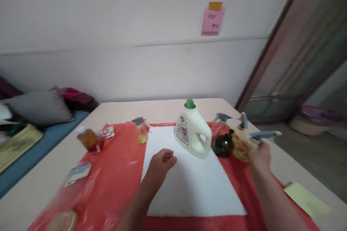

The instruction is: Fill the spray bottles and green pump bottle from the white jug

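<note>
On the right, my right hand [258, 153] is closed round the neck of a spray bottle with a grey-blue trigger head [261, 135]; most of that bottle is hidden by the hand. My left hand [162, 161] hovers over the white sheet [192, 187], fingers loosely curled and thumb apart, with nothing visible in it. Beyond it stands a cream detergent jug [193, 131] with something green [190, 103] in its mouth. Between the jug and my right hand are a dark round pump bottle [223, 145], a yellowish bottle [240, 148] and another spray bottle [222, 121].
Red plastic sheeting [116, 180] covers much of the table. To the left are a small spray bottle [141, 133], an amber jar [90, 140], a card packet [78, 173] and a round lid-like item [62, 221]. Pale yellow paper [306, 198] lies at the right edge.
</note>
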Available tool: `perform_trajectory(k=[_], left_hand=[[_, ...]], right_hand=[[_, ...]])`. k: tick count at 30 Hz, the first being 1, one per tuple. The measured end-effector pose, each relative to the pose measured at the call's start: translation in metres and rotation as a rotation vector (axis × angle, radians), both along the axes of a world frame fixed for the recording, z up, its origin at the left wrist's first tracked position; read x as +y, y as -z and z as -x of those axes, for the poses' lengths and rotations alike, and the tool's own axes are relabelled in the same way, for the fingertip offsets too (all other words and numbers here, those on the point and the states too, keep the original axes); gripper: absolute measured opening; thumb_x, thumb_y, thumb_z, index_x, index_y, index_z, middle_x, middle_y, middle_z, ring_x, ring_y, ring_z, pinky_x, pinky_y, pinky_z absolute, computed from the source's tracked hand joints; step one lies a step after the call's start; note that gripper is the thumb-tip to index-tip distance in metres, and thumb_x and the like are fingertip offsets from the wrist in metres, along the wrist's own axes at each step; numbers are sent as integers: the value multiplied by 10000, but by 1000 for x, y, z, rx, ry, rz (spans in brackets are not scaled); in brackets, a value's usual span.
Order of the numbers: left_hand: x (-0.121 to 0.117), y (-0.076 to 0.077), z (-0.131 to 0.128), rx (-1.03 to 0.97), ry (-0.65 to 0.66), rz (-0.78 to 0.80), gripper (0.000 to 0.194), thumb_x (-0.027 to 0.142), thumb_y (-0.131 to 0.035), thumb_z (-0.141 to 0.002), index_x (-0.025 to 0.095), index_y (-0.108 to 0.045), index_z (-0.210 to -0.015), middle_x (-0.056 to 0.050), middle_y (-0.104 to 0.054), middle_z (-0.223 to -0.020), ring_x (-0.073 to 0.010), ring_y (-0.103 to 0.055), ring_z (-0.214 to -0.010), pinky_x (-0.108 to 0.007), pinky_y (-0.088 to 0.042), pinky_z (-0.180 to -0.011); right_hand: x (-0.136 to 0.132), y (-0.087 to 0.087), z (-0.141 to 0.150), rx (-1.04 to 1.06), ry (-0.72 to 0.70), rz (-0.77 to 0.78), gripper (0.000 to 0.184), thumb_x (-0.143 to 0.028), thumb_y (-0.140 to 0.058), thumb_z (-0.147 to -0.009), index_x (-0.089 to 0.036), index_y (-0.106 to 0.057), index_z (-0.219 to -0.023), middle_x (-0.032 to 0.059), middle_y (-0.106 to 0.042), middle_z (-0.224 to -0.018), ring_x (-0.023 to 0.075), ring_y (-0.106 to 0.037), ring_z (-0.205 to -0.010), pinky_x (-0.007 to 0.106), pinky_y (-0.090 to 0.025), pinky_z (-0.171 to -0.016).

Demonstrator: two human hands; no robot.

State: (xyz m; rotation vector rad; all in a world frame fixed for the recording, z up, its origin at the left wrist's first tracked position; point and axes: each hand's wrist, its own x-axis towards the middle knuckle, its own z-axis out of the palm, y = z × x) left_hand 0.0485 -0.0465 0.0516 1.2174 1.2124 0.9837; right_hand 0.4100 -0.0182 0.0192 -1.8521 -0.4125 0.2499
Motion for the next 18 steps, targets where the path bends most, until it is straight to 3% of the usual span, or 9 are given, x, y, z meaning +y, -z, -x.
perform_trajectory(k=[2,3,6,8,12,15,18], left_hand=[[12,1,11,23,-127,-40,287,391,-732,-708,174,-699,-894,-52,-680,-799,-193,-623,-751,-307,-480,-708],[18,1,17,35,-186,-56,283,387,-733,-701,174,-691,-884,-52,-676,-793,-198,-626,-759,-310,-482,-717],[34,0,35,72,-349,-109,286,363,-742,-682,188,-671,-897,-67,-671,-902,-229,-628,-871,-329,-474,-792],[42,-2,44,89,-438,-149,314,337,-753,-662,204,-664,-933,-74,-648,-1017,-256,-601,-998,-338,-447,-854],[51,-1,50,49,-481,-151,326,311,-787,-611,206,-672,-898,-66,-631,-1016,-273,-565,-1061,-340,-417,-884],[53,2,45,-56,-443,-79,343,357,-790,-619,175,-682,-889,-74,-647,-972,-244,-599,-960,-338,-445,-827],[53,4,39,-193,-423,-36,395,408,-761,-673,176,-680,-982,-88,-643,-1092,-208,-603,-995,-314,-462,-818]], right_hand=[[0,-1,-1,12,92,-6,706,-445,-747,-503,-204,-584,-1147,270,-573,-1264,464,-543,-1164,579,-396,-890],[0,-1,-1,24,155,-48,719,-413,-764,-497,-241,-580,-1170,249,-562,-1304,455,-535,-1191,582,-395,-910],[-6,-4,0,-7,342,-293,622,-367,-781,-527,-364,-603,-1123,155,-608,-1285,411,-570,-1165,589,-416,-923],[-11,-12,8,-106,378,-469,529,-394,-776,-582,-422,-613,-1084,104,-631,-1252,388,-587,-1145,595,-425,-926],[-21,-40,42,-291,230,-650,443,-367,-732,-684,-465,-620,-1101,56,-640,-1241,369,-609,-1131,593,-443,-915],[-23,-61,75,-297,89,-690,443,-336,-716,-699,-419,-621,-1124,65,-647,-1211,368,-612,-1143,587,-449,-940],[-25,-75,99,-265,-25,-686,440,-339,-707,-697,-338,-616,-1127,93,-609,-1266,347,-607,-1168,556,-448,-989]])
